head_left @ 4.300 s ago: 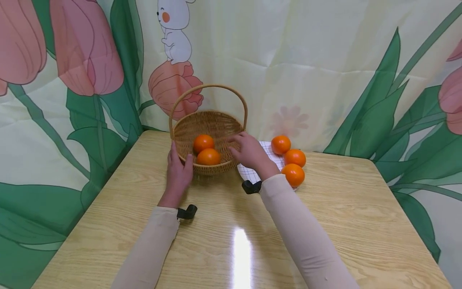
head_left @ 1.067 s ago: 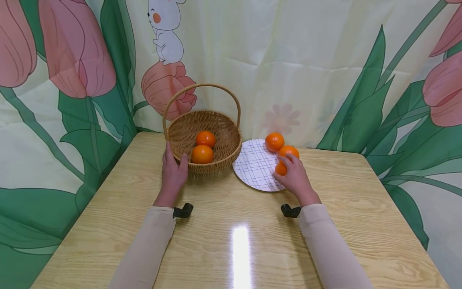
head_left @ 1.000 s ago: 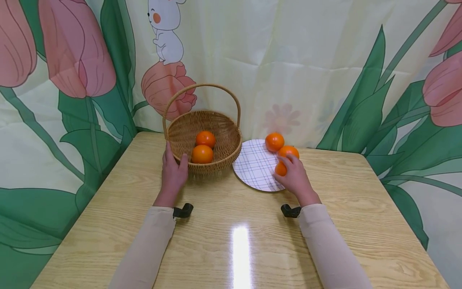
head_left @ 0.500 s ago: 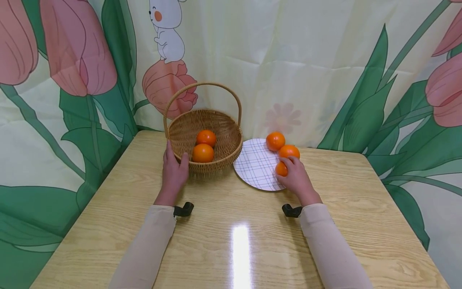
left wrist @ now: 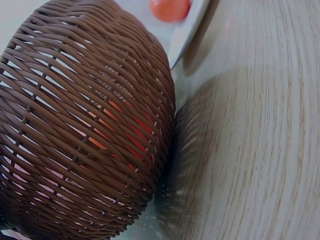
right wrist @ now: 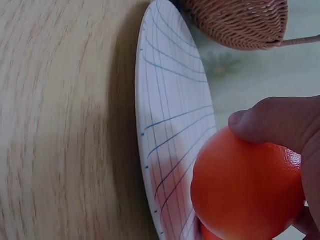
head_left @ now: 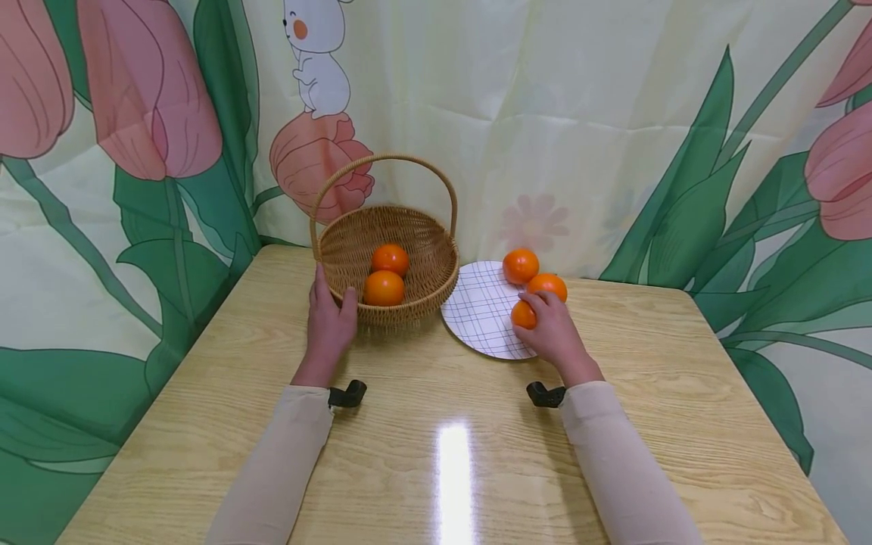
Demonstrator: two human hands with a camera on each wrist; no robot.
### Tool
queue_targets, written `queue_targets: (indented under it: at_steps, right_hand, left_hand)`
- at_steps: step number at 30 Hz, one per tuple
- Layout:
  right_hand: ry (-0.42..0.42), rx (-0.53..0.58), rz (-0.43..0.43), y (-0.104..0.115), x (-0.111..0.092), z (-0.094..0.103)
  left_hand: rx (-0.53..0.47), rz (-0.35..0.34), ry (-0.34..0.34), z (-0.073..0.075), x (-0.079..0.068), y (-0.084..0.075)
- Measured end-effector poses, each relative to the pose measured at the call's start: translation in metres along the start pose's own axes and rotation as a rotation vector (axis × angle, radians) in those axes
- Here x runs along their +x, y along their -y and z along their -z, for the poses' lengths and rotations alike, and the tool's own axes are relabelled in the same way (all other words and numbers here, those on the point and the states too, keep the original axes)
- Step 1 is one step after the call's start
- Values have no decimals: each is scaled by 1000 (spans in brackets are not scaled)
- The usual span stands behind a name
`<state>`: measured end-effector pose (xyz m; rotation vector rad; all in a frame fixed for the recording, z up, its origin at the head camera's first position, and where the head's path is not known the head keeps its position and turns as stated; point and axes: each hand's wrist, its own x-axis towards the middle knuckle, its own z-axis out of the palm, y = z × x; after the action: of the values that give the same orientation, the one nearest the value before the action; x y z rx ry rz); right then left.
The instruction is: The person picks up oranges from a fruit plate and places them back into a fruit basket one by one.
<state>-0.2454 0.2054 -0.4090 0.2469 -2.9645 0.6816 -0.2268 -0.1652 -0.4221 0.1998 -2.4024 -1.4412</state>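
In the head view my left hand [head_left: 330, 325] rests against the front-left outside of a wicker basket [head_left: 425, 303], fingers and thumb spread along its wall. Two oranges, a rear one [head_left: 390, 259] and a front one [head_left: 384, 288], lie inside. My right hand [head_left: 555, 333] holds a third orange [head_left: 523, 314] over the right part of a white plate [head_left: 480, 314] with blue lines. In the right wrist view the thumb presses on that orange [right wrist: 245, 187]. Two more oranges, a far one [head_left: 521, 266] and a nearer one [head_left: 548, 288], sit at the plate's right edge.
A wooden table [head_left: 409, 454] carries everything. Behind it hangs a curtain [head_left: 579, 113] printed with tulips and a rabbit. The basket's tall arched handle [head_left: 384, 157] rises above the bowl. A black wrist camera [head_left: 545, 395] sits on the right wrist.
My right hand has come from the basket to the plate, closed round the nearest orange and shifted it slightly left. The left hand stays at the basket.
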Motion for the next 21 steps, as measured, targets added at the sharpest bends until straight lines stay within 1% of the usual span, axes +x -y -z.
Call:
queue_targets:
  at_steps: [7, 16, 21]
  right_hand:
    - [-9, 30, 31, 10, 1, 3]
    - [-11, 43, 57, 21, 3, 4]
    - [-43, 51, 98, 27, 4, 5]
  left_hand:
    - [-5, -5, -2, -1, 1, 1]
    - [8, 10, 7, 1, 0, 0]
    - [2, 17, 5, 1, 0, -3]
